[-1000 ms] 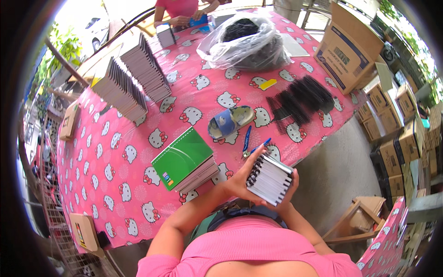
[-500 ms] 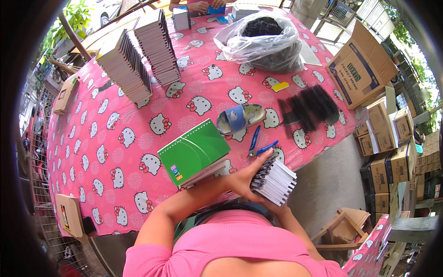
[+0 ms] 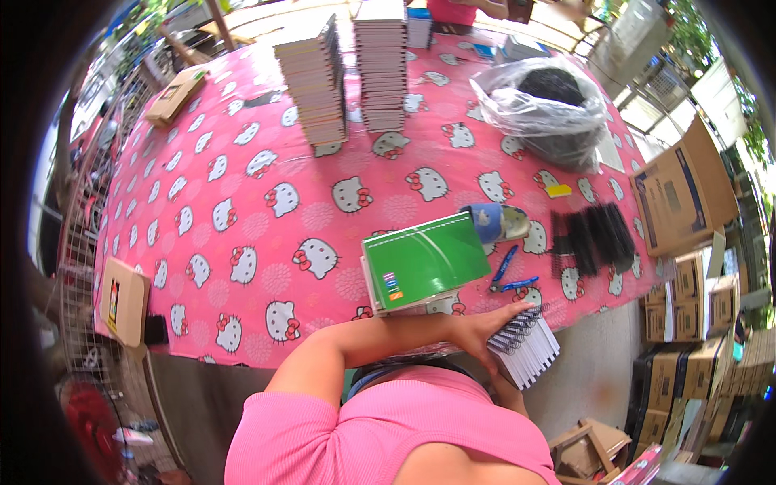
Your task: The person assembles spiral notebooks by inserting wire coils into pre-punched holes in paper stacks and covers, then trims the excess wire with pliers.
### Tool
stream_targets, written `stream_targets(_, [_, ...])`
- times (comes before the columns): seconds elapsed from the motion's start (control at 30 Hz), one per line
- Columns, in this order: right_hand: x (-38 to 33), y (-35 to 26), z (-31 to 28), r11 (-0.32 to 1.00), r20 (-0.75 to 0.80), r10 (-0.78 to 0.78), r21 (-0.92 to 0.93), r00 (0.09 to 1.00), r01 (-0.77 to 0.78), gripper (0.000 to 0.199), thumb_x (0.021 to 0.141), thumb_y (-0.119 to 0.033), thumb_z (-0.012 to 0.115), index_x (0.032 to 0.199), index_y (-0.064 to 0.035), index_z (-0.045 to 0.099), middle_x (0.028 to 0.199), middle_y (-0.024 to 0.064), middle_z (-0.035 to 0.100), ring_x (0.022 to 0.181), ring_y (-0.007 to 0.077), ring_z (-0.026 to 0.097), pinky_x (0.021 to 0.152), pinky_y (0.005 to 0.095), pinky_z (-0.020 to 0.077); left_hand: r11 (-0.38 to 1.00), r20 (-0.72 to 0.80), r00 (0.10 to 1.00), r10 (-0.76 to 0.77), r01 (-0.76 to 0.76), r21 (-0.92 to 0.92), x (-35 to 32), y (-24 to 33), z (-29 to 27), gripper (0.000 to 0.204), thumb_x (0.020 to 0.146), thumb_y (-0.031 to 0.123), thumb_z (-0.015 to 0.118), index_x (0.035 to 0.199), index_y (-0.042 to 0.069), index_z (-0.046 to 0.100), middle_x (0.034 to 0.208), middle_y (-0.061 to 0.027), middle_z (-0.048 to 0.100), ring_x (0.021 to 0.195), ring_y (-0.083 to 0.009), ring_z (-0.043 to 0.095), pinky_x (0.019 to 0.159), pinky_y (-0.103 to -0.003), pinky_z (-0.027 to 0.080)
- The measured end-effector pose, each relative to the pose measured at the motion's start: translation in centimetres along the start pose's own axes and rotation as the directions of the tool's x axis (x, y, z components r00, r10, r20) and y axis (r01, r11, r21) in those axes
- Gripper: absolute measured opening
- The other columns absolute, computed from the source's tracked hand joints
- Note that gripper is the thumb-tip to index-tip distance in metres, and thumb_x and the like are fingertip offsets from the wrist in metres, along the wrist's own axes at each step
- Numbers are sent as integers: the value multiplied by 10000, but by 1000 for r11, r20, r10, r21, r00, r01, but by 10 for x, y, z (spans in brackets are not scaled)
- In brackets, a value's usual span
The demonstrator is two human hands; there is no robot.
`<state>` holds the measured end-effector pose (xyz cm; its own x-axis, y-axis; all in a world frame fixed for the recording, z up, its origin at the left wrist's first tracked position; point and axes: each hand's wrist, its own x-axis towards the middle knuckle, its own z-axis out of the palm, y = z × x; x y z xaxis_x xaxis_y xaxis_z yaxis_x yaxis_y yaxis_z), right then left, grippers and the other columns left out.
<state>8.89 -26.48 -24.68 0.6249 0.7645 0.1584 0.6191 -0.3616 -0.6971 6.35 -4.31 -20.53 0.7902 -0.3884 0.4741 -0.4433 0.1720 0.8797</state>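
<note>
A small stack of white-paged spiral notebooks with black coils is held off the table's front edge, close to my body. My left hand wraps round its coil side, thumb stretched along the top. Beneath the stack, my right hand supports it, its fingers mostly hidden. Green-covered notebooks lie in a pile on the table just beyond my left forearm. Blue-handled pliers rest right of that pile, and a blue slipper sits behind it, partly covered.
Two tall notebook stacks stand at the back. A clear plastic bag of black coils, loose black coils, a yellow piece and an open carton are to the right. Across the table is another person.
My view has turned left, so the table's things appear farther right. Both hands still hold the notebook stack, now tilted a little differently.
</note>
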Motion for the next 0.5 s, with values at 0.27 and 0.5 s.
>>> stream_targets(0.27, [11,0,-12,996,2,84,-23,996,-84,950,715,-375,779,1408,-1,248,1372,199,370,1277,367,350,1089,488,236,996,-80,997,-23,29,78,-10,-1,2,1297,546,302,910,1478,-18,67,1458,-224,250,1388,-319,230,1128,-393,196])
stream_targets(0.5, [50,-98,-70,985,-129,-147,72,981,157,903,722,-381,762,1396,-4,294,1353,201,385,1258,373,356,1077,495,245,935,-435,868,240,-85,346,-31,129,21,1311,557,415,883,1462,-23,42,1399,-198,199,1328,-318,255,1103,-406,220])
